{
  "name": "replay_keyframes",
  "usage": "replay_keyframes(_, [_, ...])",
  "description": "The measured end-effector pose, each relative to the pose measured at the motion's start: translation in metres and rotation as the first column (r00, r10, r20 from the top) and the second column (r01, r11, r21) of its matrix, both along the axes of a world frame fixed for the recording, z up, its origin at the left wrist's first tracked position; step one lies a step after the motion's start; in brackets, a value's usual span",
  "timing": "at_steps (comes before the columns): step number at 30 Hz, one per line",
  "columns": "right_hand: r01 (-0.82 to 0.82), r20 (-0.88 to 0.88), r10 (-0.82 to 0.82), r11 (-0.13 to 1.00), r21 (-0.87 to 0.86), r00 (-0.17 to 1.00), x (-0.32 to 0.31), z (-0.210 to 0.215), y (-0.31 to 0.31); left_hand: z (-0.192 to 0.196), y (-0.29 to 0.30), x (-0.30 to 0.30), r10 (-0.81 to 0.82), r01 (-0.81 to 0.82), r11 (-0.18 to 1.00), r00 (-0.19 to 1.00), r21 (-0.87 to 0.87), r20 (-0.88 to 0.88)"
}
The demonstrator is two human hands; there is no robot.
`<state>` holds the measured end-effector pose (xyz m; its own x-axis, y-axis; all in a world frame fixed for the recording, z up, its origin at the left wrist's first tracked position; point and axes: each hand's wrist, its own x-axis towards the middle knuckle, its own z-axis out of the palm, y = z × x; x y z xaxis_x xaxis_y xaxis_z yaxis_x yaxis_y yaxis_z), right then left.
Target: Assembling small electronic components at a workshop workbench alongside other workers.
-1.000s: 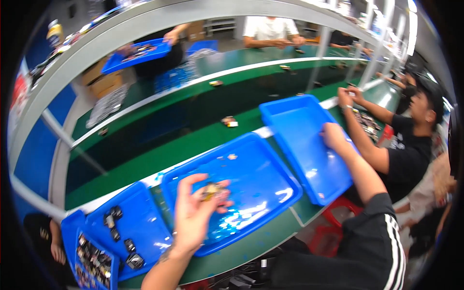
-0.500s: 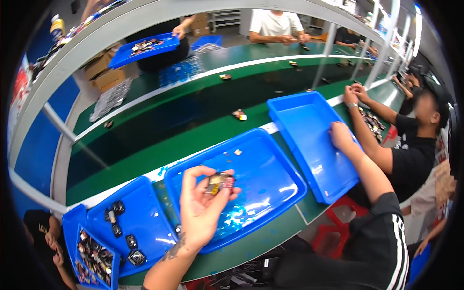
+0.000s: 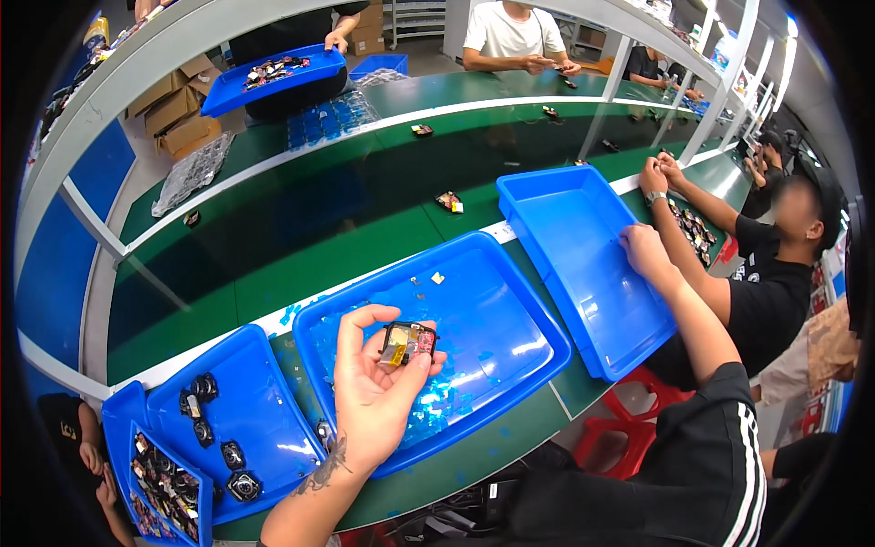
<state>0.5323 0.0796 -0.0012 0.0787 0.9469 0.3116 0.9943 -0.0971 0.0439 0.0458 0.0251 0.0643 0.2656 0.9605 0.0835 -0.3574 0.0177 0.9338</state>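
Observation:
My left hand [image 3: 378, 392] holds a small square smartwatch body [image 3: 408, 345] between thumb and fingers. Its inside faces up, showing a black frame, yellow tape and a red circuit part. Below it lies a wide blue tray [image 3: 556, 351] strewn with blue film scraps and a few pale bits. At the right, my right hand [image 3: 647, 253] is curled over the side rim of another blue tray [image 3: 570, 219], fingertips on the inner side. That tray sits at an angle, its near end jutting past the table edge.
At left, a blue tray [image 3: 264, 401] holds several black watch bodies, beside a tilted bin [image 3: 205, 510] full of parts. Beyond runs a dark conveyor [image 3: 328, 201] carrying scattered pieces. A co-worker [image 3: 775, 283] sits close at right; another person holds a loaded tray [image 3: 228, 100] across the line.
The smartwatch body has turned so its inside shows more plainly. My left hand has shifted slightly left in view. My right hand stays at the tray's rim.

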Motion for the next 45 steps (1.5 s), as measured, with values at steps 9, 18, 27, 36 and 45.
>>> replay_keyframes(9, [0.035, 0.148, -0.018, 0.993, -0.113, 0.989, -0.017, -0.017, 0.019, -0.01, 0.001, 0.0, -0.025, 0.024, 1.0, 0.999, -0.014, -0.038])
replay_keyframes(18, [-0.161, -0.178, 0.188, 0.974, 0.157, 0.966, -0.051, 0.021, -0.005, -0.01, -0.001, 0.008, -0.113, 0.114, 0.993, 0.993, 0.009, -0.029])
replay_keyframes(27, [-0.443, -0.5, 0.689, 0.722, 0.532, 0.524, -0.299, 0.064, -0.087, -0.01, -0.011, 0.009, -0.064, 0.065, 0.998, 0.994, 0.005, -0.083])
replay_keyframes(36, [-0.284, -0.935, 0.355, 0.898, 0.337, 0.013, -0.322, 0.044, -0.088, -0.021, -0.011, 0.01, -0.001, 0.031, 0.987, 0.981, 0.155, -0.192])
replay_keyframes(45, [-0.313, -0.914, 0.007, 0.938, 0.146, -0.405, -0.326, 0.045, -0.085, -0.03, -0.007, 0.012, 0.073, -0.03, 0.979, 0.976, 0.202, -0.207])
